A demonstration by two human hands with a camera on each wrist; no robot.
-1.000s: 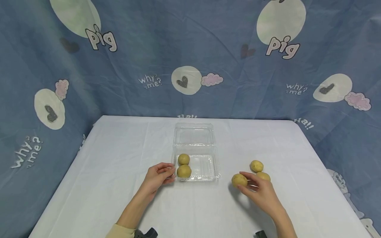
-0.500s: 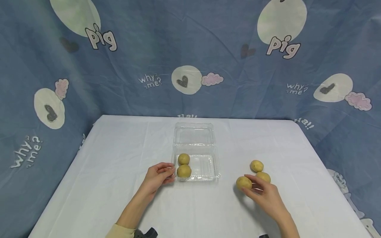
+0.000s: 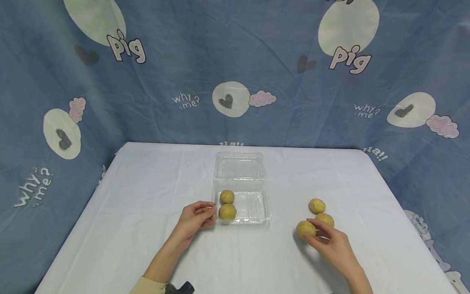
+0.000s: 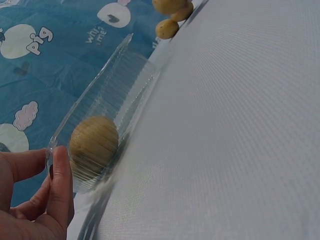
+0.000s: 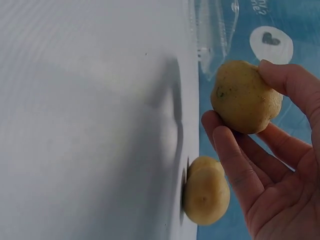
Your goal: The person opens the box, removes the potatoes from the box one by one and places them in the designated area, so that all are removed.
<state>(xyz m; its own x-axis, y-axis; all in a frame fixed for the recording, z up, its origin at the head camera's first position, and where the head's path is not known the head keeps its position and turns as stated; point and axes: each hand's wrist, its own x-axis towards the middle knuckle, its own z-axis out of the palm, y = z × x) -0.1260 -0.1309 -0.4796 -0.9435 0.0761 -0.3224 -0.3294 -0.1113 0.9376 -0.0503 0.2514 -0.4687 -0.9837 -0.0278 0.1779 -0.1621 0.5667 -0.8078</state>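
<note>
A clear plastic clamshell box [image 3: 251, 204] lies with its lid [image 3: 239, 166] folded back, away from the person. Inside, along its left wall, are two potatoes, a nearer one [image 3: 227, 212] and a farther one [image 3: 227, 197]. My left hand [image 3: 196, 220] pinches the box's left rim between thumb and fingers, as the left wrist view [image 4: 37, 200] confirms. Off to the right, my right hand [image 3: 332, 245] grips a potato [image 3: 306, 229] between thumb and fingertips. The right wrist view shows that potato [image 5: 245, 97] raised off the table, above its shadow.
Two more potatoes, one [image 3: 317, 206] behind the other [image 3: 325, 220], sit on the white tablecloth [image 3: 154, 175] just beyond the right hand. A blue printed curtain [image 3: 293, 122] closes off the back and sides of the table.
The right hand and its potato have shifted a little to the right and toward the person, away from the box. The left hand and the box stay in place.
</note>
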